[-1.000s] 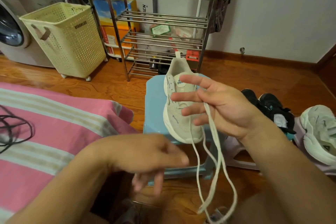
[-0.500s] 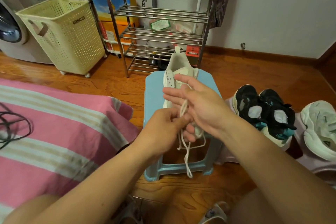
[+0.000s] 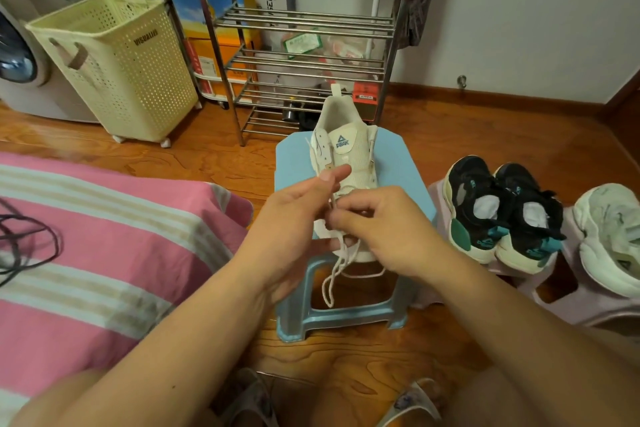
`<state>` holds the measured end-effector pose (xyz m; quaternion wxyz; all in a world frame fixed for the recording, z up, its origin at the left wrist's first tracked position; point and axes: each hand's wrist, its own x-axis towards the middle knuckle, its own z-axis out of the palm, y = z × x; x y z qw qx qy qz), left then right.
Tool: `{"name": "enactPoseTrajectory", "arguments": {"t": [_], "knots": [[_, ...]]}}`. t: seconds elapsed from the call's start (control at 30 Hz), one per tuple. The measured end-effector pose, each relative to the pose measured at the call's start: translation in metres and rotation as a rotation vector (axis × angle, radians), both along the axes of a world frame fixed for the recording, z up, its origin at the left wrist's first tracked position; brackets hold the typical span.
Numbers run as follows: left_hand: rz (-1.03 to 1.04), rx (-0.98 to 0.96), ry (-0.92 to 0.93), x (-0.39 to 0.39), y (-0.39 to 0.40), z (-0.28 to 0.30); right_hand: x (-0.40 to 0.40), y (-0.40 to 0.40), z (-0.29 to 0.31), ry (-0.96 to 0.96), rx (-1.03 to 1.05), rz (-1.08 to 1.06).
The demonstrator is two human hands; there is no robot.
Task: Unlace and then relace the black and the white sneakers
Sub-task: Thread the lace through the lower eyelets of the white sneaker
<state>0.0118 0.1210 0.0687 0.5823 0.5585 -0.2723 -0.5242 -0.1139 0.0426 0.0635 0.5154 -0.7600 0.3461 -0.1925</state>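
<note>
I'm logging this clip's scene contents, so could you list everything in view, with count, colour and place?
white sneaker: 1, cream, on the blue stool
white lace: 1, hanging off the sneaker's toe
blue stool: 1, centre floor
black sneakers: 2, black and teal, on a lilac stool at right
second white sneaker: 1, far right
laundry basket: 1, pale yellow, back left
metal rack: 1, by the wall
striped cloth: 1, pink, left
dark cord: 1, on the cloth
left hand: holds the lace
right hand: pinches the lace
</note>
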Motion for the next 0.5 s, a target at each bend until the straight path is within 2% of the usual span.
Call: {"name": "enactPoseTrajectory", "arguments": {"t": [0.13,0.23,0.3,0.4,0.5], "knots": [[0.08,-0.008,-0.03,0.016,-0.003,-0.002,-0.02,-0.02,0.017,0.001,0.118,-0.037],[0.275,-0.006,-0.025,0.037,-0.006,-0.002,-0.037,-0.047,0.02,-0.185,0.304,-0.324],[0.295,0.055,-0.03,0.045,-0.006,0.0,-0.048,-0.063,0.018,-0.26,0.333,-0.484],[0.053,0.177,-0.04,0.039,0.0,0.007,-0.057,-0.076,0.018,-0.485,0.413,-0.559],[-0.17,0.092,0.077,0.026,0.006,0.014,-0.052,-0.076,0.028,-0.923,0.702,-0.492]]}}
